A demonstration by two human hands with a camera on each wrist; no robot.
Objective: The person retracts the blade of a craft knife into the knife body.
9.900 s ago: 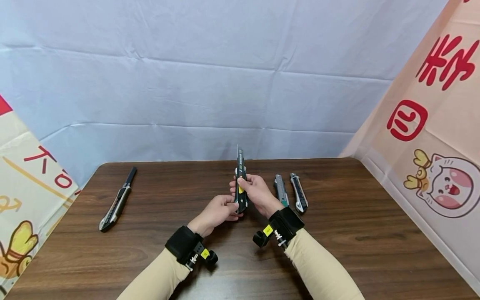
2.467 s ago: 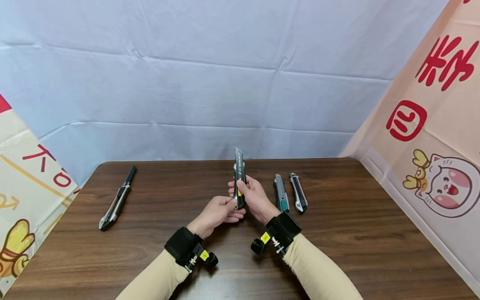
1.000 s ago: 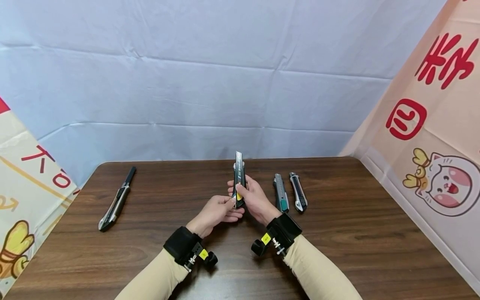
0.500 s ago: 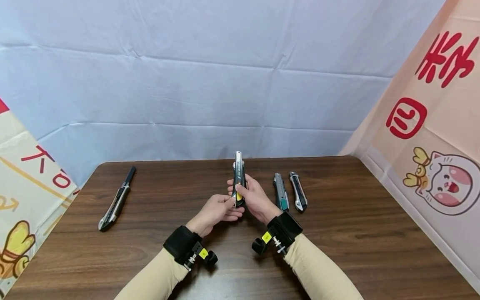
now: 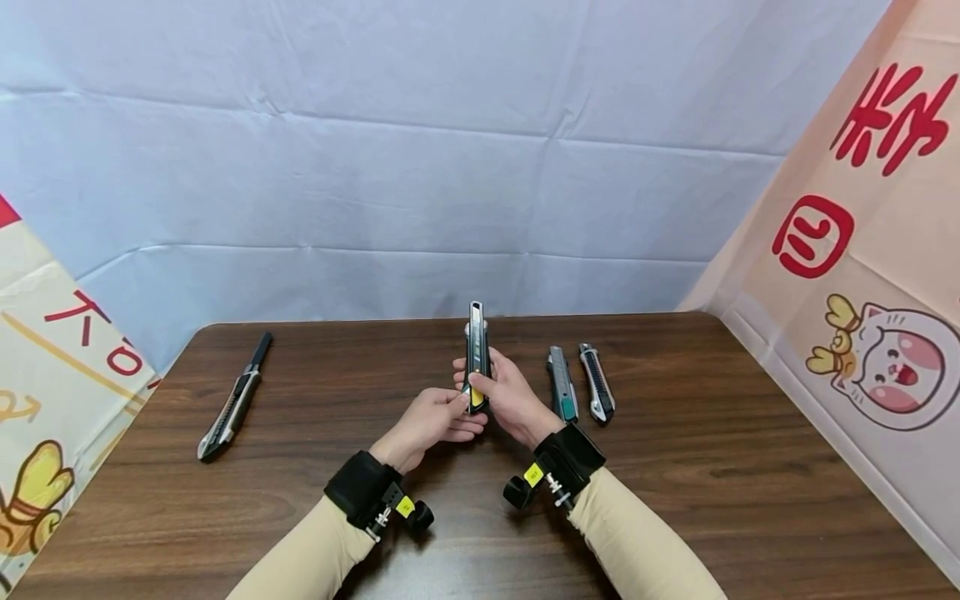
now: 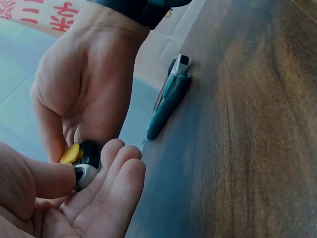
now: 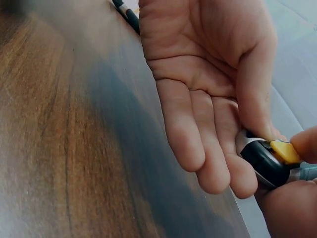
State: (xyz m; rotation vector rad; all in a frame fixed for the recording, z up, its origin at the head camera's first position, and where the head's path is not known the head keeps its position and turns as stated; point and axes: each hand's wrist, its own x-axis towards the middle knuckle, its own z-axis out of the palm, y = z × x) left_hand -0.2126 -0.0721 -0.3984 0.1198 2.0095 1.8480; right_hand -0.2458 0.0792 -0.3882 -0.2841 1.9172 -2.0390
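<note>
In the head view a black and silver utility knife (image 5: pixel 477 346) stands tilted up between both hands, its narrow end pointing away from me. My right hand (image 5: pixel 517 398) grips its lower body from the right, the thumb at the yellow slider (image 7: pixel 285 151). From the left, my left hand (image 5: pixel 431 421) pinches the butt end between thumb and fingers. The left wrist view shows the left thumb (image 6: pixel 52 178) against the silver side of that end; the other left fingers lie extended beneath. Both hands hide the knife's lower sides.
A grey-green utility knife (image 5: pixel 562 385) and a silver-black one (image 5: pixel 597 385) lie side by side right of the hands. Another black and silver utility knife (image 5: pixel 231 408) lies far left on the brown wooden table (image 5: pixel 750 467). A pale cloth (image 5: pixel 375 167) hangs behind.
Over the ten seconds the held knife has turned, bringing its yellow slider toward the head camera, and its tip sits slightly lower. In the last second it shifted slightly left. The lying knives have not moved.
</note>
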